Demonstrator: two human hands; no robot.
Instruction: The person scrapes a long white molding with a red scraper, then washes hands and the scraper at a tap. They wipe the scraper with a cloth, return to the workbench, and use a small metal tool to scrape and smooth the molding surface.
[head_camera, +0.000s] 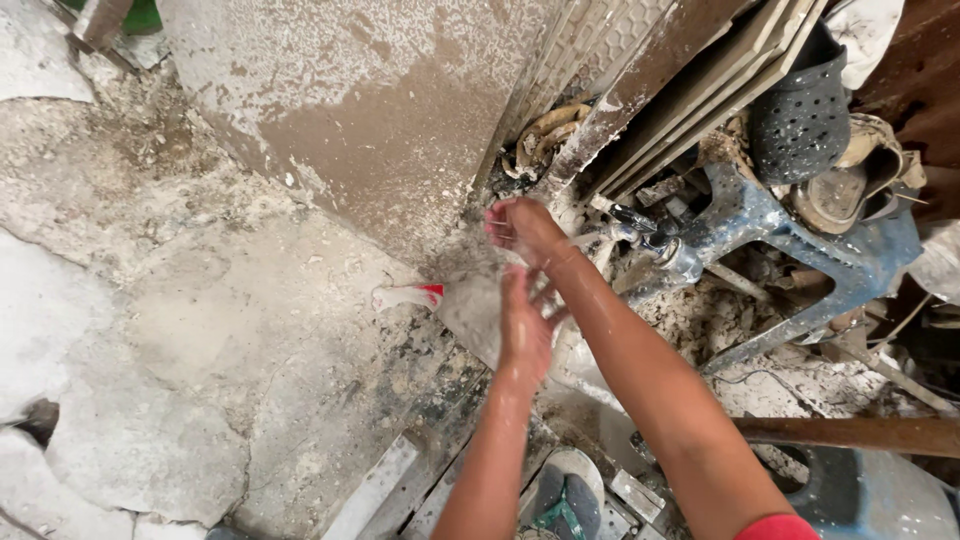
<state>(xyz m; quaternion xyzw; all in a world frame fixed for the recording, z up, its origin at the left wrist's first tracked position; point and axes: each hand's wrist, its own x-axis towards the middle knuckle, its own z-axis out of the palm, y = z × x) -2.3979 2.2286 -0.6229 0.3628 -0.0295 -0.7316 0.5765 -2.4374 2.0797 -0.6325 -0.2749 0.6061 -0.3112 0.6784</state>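
A trowel with a red and white handle (408, 295) and a grey, mud-smeared blade (468, 305) hangs just above the rough concrete floor (200, 330). My left hand (525, 335) lies against the blade's right side, fingers spread, and seems to grip it. Wet, curled fingers of my right hand (522, 228) sit at the blade's upper end. Whether they pinch the blade is unclear. Just right of that hand is a metal tap (655, 243), with a thin stream of water running toward it.
A stained wall slab (380, 110) rises behind the trowel. Tiles (690, 70) lean at the upper right. A blue metal frame (800, 250), a dark perforated basket (805, 110), a wooden handle (850, 433) and rubble crowd the right. My sandalled foot (565, 495) is below.
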